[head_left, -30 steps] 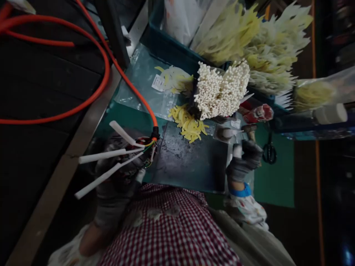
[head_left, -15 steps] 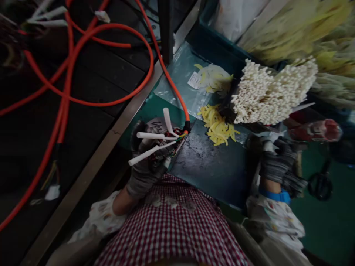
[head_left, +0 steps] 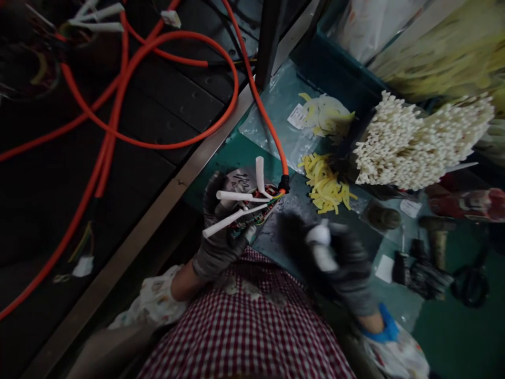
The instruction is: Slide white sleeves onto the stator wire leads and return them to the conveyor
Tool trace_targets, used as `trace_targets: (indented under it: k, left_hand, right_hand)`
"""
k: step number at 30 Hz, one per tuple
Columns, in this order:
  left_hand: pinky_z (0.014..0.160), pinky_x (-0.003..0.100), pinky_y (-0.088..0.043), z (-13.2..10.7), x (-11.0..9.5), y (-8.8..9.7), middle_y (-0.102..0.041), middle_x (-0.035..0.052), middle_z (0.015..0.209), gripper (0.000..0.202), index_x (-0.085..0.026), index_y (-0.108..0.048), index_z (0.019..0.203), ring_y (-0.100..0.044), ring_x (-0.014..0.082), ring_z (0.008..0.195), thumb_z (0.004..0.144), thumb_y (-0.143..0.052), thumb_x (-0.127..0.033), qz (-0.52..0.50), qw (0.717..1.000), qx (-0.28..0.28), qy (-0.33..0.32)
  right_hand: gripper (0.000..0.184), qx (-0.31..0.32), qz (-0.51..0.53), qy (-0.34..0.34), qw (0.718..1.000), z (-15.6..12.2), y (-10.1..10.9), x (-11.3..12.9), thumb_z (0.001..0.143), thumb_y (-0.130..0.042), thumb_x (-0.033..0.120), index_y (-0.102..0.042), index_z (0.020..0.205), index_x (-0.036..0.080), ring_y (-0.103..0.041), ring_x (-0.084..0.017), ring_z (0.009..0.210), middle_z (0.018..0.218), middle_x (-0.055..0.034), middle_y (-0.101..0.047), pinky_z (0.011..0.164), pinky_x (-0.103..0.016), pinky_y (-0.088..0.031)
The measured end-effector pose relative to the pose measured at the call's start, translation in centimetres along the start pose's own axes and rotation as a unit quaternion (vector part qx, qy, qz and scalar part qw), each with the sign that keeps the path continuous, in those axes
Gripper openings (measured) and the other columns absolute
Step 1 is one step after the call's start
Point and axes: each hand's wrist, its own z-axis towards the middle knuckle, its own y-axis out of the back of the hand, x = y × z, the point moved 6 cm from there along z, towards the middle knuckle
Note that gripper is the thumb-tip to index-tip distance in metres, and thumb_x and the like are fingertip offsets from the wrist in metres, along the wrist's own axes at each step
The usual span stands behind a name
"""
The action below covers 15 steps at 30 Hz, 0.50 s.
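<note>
My left hand (head_left: 215, 239), in a grey striped glove, is closed around a motor stator (head_left: 238, 179) with handwriting on its metal face and copper windings. Three white sleeves (head_left: 232, 196) stick out on its wires, and an orange cable (head_left: 272, 123) joins it at a black collar (head_left: 283, 183). My gloved right hand (head_left: 349, 263), with white coverings on its fingertips, is over the right part of the dark mat (head_left: 272, 243). Motion smears its fingers, so whether they hold anything is unclear. A dark blurred patch lies beside them.
Yellow strips (head_left: 325, 184) lie behind the mat, near a plastic bag (head_left: 262, 123) with paler pieces. A bundle of thin white tubes (head_left: 418, 142) stands at right. Farther right are a hammer (head_left: 437, 242), black-handled scissors (head_left: 471, 281) and a red bottle (head_left: 469, 202). Looped orange cables fill the left.
My right hand has moved left and nearer, from beside the tools to over the mat, uncovering a brownish roll and the hammer. My left hand keeps hold of the stator. The view has shifted slightly.
</note>
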Motion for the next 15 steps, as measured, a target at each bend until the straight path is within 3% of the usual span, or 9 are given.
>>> trace_targets:
  k: [2, 5, 9, 15]
  left_hand:
    - [0.134, 0.067, -0.049, 0.1, -0.2, 0.1, -0.031, 0.0009, 0.186, 0.092, -0.050, -0.022, 0.175, -0.030, 0.0407, 0.173, 0.104, -0.071, -0.019, -0.002, 1.000, -0.002, -0.014]
    - [0.135, 0.071, -0.046, 0.1, -0.3, 0.3, -0.031, 0.0039, 0.185, 0.093, -0.049, -0.027, 0.174, -0.028, 0.0404, 0.174, 0.101, -0.076, -0.018, -0.010, 0.999, -0.009, -0.037]
    - [0.133, 0.072, -0.046, -0.4, 0.3, 0.0, -0.026, 0.0072, 0.187, 0.094, -0.050, -0.023, 0.175, -0.030, 0.0395, 0.173, 0.102, -0.076, -0.024, -0.030, 0.999, 0.004, -0.025]
    - [0.140, 0.066, -0.041, -2.4, 1.2, -0.7, -0.034, 0.0021, 0.184, 0.078, -0.044, -0.023, 0.174, -0.018, 0.0362, 0.177, 0.109, -0.064, -0.029, 0.012, 0.999, 0.043, 0.004]
  right_hand:
    - [0.027, 0.053, 0.048, 0.061, 0.996, 0.3, -3.6, 2.4, 0.094, -0.078, 0.030, -0.076, 0.121, 0.026, -0.085, -0.028, 0.083, 0.104, -0.0064, -0.088, 0.072, -0.039, -0.073]
    - [0.025, 0.137, 0.103, 0.055, 0.984, 1.4, -6.7, 3.7, 0.097, -0.076, 0.029, -0.081, 0.121, 0.026, -0.085, -0.024, 0.082, 0.101, -0.0042, -0.088, 0.072, -0.033, -0.071]
    - [0.023, 0.218, 0.156, 0.053, 0.962, 2.4, -7.3, 4.5, 0.100, -0.075, 0.028, -0.085, 0.120, 0.027, -0.080, -0.019, 0.072, 0.093, -0.0024, -0.086, 0.065, -0.028, -0.066]
    - [0.024, 0.232, 0.180, 0.104, 0.950, 3.1, -7.1, 5.9, 0.103, -0.075, 0.029, -0.086, 0.125, 0.030, -0.080, -0.017, 0.080, 0.098, -0.0017, -0.086, 0.080, -0.029, -0.066]
